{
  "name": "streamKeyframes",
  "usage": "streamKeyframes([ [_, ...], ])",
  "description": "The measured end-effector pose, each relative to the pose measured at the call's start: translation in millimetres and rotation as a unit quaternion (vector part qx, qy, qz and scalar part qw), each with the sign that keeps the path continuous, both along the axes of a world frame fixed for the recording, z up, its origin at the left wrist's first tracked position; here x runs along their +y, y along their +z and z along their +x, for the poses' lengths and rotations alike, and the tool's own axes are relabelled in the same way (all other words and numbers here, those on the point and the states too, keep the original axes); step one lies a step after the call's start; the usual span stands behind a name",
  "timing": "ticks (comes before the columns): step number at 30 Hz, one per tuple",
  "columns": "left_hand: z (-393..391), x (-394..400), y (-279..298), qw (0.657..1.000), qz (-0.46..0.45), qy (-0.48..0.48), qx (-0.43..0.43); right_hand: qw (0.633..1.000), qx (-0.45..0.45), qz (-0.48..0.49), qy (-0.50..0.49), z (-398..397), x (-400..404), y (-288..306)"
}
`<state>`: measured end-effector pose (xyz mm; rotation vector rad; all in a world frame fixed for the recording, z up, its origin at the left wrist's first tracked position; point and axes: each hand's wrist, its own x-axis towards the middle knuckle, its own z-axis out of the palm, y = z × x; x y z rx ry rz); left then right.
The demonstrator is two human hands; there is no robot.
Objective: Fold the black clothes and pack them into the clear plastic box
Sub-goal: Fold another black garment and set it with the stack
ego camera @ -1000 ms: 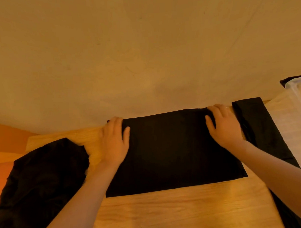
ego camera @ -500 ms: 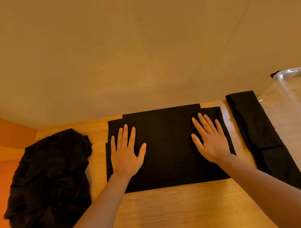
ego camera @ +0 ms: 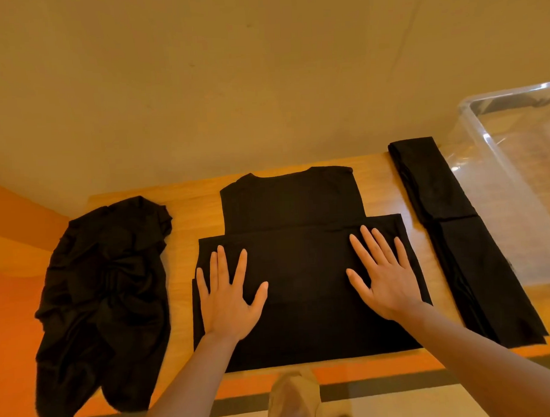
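Observation:
A black shirt [ego camera: 298, 204] lies flat in the middle of the wooden table [ego camera: 181, 242], its lower part folded up over the body and its collar toward the wall. My left hand [ego camera: 228, 295] presses flat on the folded layer's left side with fingers spread. On the right side my right hand [ego camera: 383, 273] lies flat the same way. A crumpled black garment [ego camera: 105, 295] is heaped to the left. To the right lies a long, narrow folded black garment [ego camera: 462, 242]. The clear plastic box [ego camera: 516, 181] stands at the far right.
A beige wall [ego camera: 263, 84] rises just behind the table. The table's front edge runs below the shirt, with an orange floor and a dark stripe beyond it. A beige-clad foot or knee [ego camera: 297, 398] shows under the edge.
Both hands slid from the shirt's far corners toward me and spread flat on the folded layer. The view tilted down, showing more of the box, the table's front edge and the floor.

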<state>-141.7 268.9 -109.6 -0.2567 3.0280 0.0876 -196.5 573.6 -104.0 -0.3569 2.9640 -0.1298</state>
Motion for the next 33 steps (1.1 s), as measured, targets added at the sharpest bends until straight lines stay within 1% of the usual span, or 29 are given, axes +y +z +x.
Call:
streamKeyframes([
  [7,39.1,11.2,0.1,1.000,-0.013,0.003,0.003,1.000,-0.003,0.000,0.002,41.8,11.2,0.5],
  [15,64.0,18.0,-2.7,1.000,-0.015,0.015,0.015,1.000,0.003,-0.004,0.012,57.8,16.8,-1.5],
  [18,62.7,18.2,-2.3,1.000,-0.012,0.017,0.010,1.000,0.005,-0.010,0.018,57.0,16.9,-2.3],
  [23,49.3,14.9,1.8,0.999,0.021,0.006,0.037,0.999,-0.002,-0.019,0.035,44.1,19.4,-0.8],
  [29,13.4,6.6,1.1,0.999,0.027,0.010,0.015,0.999,-0.013,-0.028,0.029,14.0,20.8,0.8],
  [31,3.5,3.4,3.5,0.998,0.053,0.019,0.034,0.998,-0.005,-0.047,0.029,2.9,22.1,1.8],
  [33,-6.2,-4.5,7.5,0.995,0.074,0.029,0.063,0.997,0.024,-0.066,0.021,-10.8,28.3,4.7],
])
